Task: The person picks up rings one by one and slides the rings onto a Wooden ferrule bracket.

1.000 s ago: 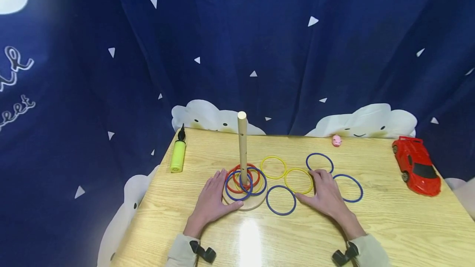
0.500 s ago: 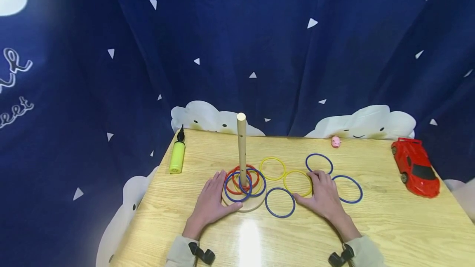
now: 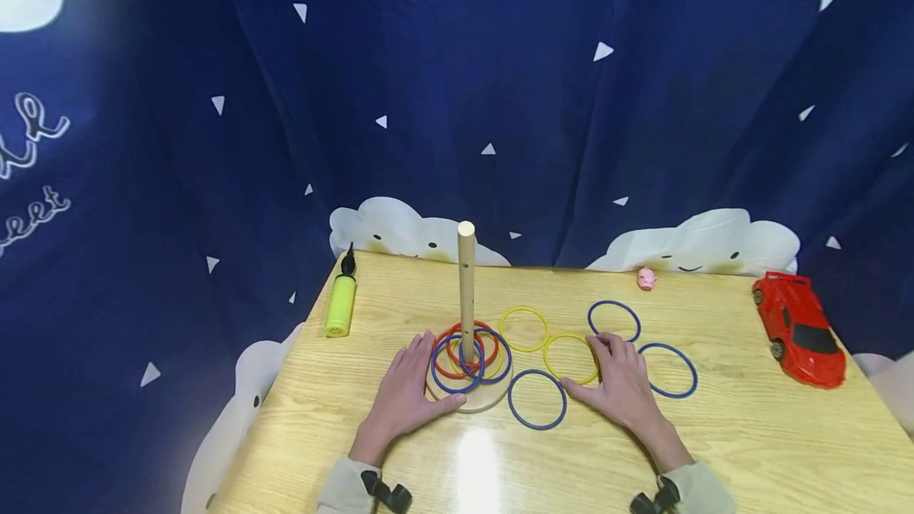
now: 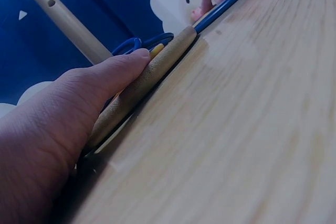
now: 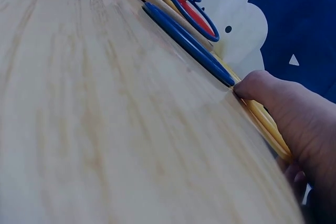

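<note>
A ring toss stand has a wooden post [image 3: 466,284] upright on a round wooden base [image 3: 481,401]. Red, blue and yellow rings lie around the post's foot. My left hand [image 3: 403,395] grips the base's left side, its thumb on the front rim, as the left wrist view shows. To the right, my right hand [image 3: 620,383] holds the right edge of a yellow ring [image 3: 548,362] lying on the table, thumb and fingertips at its rim. A blue ring [image 3: 537,428] lies just left of that thumb. Another yellow ring [image 3: 524,308] lies behind.
Two blue rings, a far one [image 3: 612,302] and a right one [image 3: 681,395], lie beyond my right hand. A red toy car [image 3: 800,331] stands at the right, a pink pig [image 3: 646,279] at the back. A green pump [image 3: 341,306] lies at the left.
The right hand has shifted slightly left at the yellow ring. The blue ring beside its thumb has slid a little nearer to me. My left hand stays at the base; the view tilts slightly.
</note>
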Demonstrator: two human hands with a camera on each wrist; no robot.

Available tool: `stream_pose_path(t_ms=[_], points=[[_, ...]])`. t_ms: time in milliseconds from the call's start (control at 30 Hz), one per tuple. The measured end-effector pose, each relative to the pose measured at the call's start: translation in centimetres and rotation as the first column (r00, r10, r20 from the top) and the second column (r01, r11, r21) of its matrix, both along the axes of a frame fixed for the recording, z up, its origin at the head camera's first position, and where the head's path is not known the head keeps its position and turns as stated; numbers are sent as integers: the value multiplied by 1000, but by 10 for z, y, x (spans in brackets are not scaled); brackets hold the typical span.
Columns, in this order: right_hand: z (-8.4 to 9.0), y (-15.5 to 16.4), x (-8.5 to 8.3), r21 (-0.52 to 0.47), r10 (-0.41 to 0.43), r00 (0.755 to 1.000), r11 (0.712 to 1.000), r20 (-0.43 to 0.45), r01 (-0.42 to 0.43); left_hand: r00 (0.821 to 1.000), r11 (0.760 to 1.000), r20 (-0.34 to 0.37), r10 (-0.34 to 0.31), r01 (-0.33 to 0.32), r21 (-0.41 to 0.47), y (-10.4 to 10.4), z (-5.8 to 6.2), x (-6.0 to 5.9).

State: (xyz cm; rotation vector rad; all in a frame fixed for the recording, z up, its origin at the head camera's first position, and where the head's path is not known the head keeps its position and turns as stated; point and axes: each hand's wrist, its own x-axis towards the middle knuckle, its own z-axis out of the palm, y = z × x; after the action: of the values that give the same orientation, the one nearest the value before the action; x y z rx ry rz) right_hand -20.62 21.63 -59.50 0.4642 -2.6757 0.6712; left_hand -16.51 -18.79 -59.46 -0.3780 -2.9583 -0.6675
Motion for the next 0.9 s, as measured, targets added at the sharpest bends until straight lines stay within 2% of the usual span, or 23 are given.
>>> stream_pose_path(t_ms=[333, 533, 900], points=[[2, 1, -3, -21, -1, 996, 1000, -93, -1, 1000, 1000, -3, -5, 5, 17, 2, 3, 2], [2, 2, -3, -37, -8, 996, 999, -84, 5, 999, 999, -41, -18, 19, 32, 2, 4, 3], [0, 2, -2, -62, 2, 996, 998, -84, -7, 999, 1000, -48, -16, 17, 24, 1, 3, 2]])
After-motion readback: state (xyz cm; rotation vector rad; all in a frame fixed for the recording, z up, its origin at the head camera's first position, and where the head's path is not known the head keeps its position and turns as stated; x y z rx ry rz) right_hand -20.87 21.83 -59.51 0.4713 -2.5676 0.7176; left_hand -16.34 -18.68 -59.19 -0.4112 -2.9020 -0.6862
